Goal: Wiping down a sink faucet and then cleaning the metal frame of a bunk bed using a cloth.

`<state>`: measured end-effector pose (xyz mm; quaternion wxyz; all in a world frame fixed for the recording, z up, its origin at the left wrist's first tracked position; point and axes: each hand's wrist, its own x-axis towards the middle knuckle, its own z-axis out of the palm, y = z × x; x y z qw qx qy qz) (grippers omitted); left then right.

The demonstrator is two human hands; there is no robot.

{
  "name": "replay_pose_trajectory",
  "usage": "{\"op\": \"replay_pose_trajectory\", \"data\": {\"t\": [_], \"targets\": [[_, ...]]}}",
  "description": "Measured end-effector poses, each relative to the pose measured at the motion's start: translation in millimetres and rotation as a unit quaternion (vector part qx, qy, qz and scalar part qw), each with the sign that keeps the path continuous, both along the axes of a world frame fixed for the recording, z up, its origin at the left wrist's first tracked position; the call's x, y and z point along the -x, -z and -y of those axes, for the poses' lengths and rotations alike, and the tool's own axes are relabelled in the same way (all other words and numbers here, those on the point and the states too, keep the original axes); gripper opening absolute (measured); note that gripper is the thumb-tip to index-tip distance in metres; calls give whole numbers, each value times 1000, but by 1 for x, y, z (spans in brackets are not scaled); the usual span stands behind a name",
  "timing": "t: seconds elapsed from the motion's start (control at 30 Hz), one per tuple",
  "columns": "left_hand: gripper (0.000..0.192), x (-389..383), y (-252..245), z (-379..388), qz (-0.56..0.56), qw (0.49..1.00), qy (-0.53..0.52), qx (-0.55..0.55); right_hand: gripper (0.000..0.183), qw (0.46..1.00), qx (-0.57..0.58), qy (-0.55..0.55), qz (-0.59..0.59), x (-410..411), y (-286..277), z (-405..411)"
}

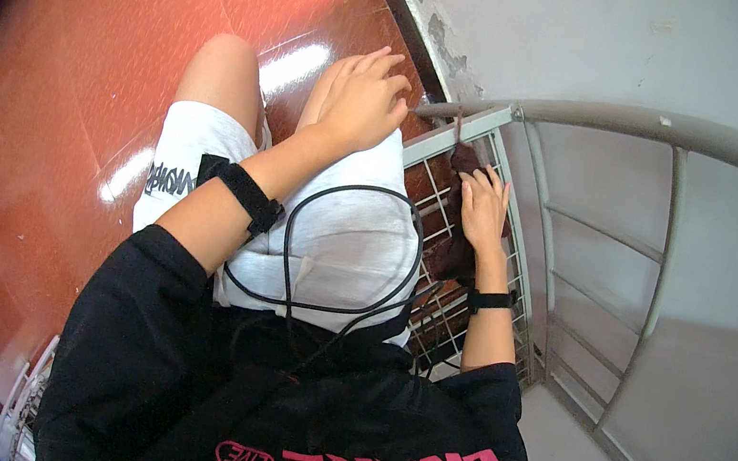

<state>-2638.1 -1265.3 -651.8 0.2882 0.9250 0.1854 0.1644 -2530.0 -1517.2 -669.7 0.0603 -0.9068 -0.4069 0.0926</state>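
My left hand (364, 103) reaches across my lap and lies over my right knee, palm down. Its fingers are spread and hold nothing. My right hand (484, 212) rests flat on a dark brown cloth bundle (455, 255), fingers slightly apart, without visibly gripping it. A thin cord-like end rises from the bundle's far tip. Beneath the cloth is a pale metal wire grid (435, 201) in a frame, beside my right thigh. A black cable (422, 239) loops over my white shorts (344, 248). Black straps circle both my forearms.
A curved grey metal railing (681, 135) with thinner bars stands to my right, against a pale wall (587, 41) with peeling paint. Glossy reddish floor tiles (102, 43) stretch ahead and left. Part of a light metal rack (28, 394) shows at lower left.
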Motion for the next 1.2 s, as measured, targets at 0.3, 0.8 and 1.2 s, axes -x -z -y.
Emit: {"op": "replay_pose_trajectory", "data": {"t": [0.3, 0.8, 1.2], "targets": [[25, -3, 2, 3, 13, 1000, 2, 16, 38, 941, -208, 263, -46, 16, 18, 10], [26, -4, 2, 1, 0, 1000, 13, -10, 45, 949, -121, 271, -108, -30, 29, -7], [26, -2, 5, 0, -2, 1000, 12, -7, 46, 956, -7, 262, -129, -9, 27, -9]]}}
